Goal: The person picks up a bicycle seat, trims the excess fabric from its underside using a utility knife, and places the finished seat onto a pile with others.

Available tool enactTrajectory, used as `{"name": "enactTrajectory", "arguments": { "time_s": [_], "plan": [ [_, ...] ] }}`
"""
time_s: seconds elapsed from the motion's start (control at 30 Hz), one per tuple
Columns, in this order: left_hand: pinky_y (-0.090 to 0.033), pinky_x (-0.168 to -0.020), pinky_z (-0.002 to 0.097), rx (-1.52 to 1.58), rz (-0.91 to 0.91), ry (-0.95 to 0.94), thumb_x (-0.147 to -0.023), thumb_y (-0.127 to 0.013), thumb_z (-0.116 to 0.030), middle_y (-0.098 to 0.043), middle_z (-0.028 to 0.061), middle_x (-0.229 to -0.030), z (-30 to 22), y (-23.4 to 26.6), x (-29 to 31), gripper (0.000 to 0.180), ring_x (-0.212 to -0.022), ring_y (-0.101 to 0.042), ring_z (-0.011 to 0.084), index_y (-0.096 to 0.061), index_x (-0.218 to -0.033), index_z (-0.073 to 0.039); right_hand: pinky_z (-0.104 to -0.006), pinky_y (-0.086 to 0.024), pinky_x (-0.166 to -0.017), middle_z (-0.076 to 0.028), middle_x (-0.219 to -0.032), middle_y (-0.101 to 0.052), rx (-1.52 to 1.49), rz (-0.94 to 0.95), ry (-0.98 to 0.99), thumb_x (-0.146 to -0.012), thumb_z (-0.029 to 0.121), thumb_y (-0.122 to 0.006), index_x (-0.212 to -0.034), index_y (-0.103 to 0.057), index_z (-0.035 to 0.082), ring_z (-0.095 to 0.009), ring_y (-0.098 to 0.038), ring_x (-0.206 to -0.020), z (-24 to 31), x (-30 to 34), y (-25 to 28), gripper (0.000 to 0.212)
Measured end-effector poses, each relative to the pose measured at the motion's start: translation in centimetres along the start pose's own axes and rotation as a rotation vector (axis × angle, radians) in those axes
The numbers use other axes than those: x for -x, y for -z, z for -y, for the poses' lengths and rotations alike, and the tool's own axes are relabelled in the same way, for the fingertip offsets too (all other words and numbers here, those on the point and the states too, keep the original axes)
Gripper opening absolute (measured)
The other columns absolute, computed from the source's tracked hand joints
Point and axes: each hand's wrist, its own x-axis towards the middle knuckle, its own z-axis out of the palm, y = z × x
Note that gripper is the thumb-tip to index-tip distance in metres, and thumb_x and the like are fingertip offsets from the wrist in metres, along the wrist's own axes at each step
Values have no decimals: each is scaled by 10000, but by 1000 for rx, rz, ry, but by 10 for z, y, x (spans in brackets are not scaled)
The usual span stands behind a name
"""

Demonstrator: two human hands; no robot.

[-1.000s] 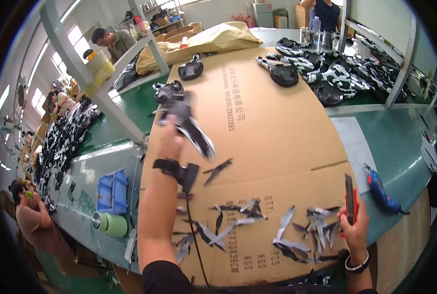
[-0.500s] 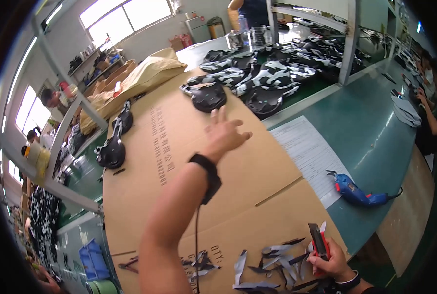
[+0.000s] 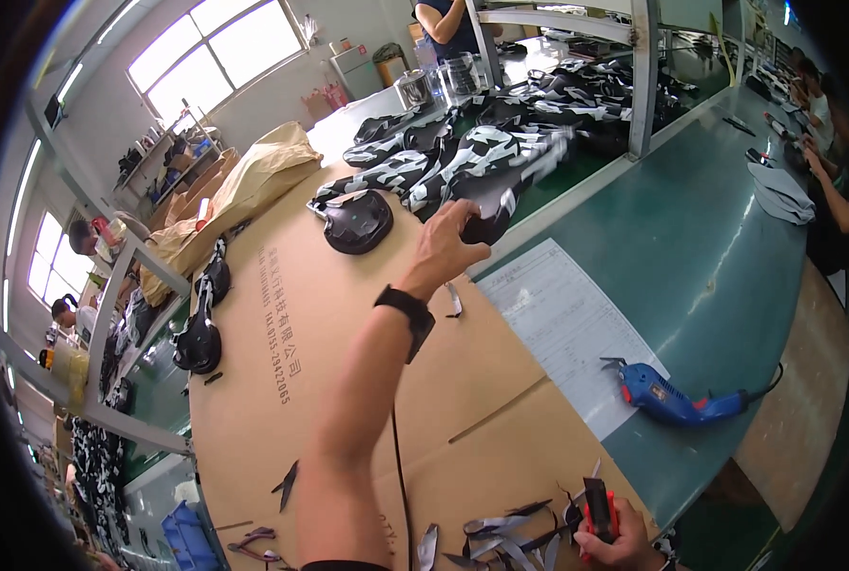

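At one o'clock, the left hand clamps fingers on a black moulded piece, seemingly light and firm, best held by its edge. At five, the right hand wraps fingers round a red-and-black tool.

Blue bin btm L, lg window upper L, fridge in bkgd.

The green bench bears 1 cardboard sheet, 1 paper sheet, 1 blue power tool partly over that paper, and a heap of black-and-white pieces.
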Motion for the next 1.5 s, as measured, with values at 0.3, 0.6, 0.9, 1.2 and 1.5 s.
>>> {"name": "enactTrajectory", "arguments": {
  "time_s": [0.3,0.6,0.9,1.2,1.5],
  "plan": [
    [-339,-506,182,403,-210,625,-702,-772,-173,-504,-48,-712,-210,164,230,348,-599,-455,23,-528,-922,-59,-238,-455,-510,-13,-728,-597,-150,-13,-139,-837,44,-693,-1163,-501,27,-75,-563,-554,10,-3,3,378],
    [-413,-536,269,-22,-435,1044,-661,-870,-240,-512,8,-663,-304,86,445,403,-589,-479,114,-559,-817,-37,-323,-506,-657,-94,-833,-643,150,372,-13,-851,193,-727,-1247,-485,39,-187,-638,-704,46,37,-47,489],
    [-451,-878,414,-178,-145,554,-664,-854,-297,-544,182,-1095,-274,108,458,668,-1018,-536,335,-506,-1150,1,-352,-500,-568,-124,-767,-617,538,532,428,-868,103,-658,-1382,-487,139,-293,-603,-617,44,41,-50,543],
    [-304,-898,381,-192,8,548,-609,-834,-500,-561,74,-915,-220,91,454,709,-922,-503,245,-581,-1083,-38,-315,-395,-428,-6,-609,-477,844,724,755,-789,90,-671,-1356,-541,224,-158,-527,-511,65,-15,-77,597],
    [-312,-879,379,-177,-24,530,-590,-849,-483,-562,67,-904,-214,92,455,694,-921,-508,247,-595,-1063,-42,-338,-390,-423,-51,-666,-471,1066,936,667,-844,104,-577,-1460,-386,210,-208,-536,-517,62,-4,-79,654]
  ]
}}
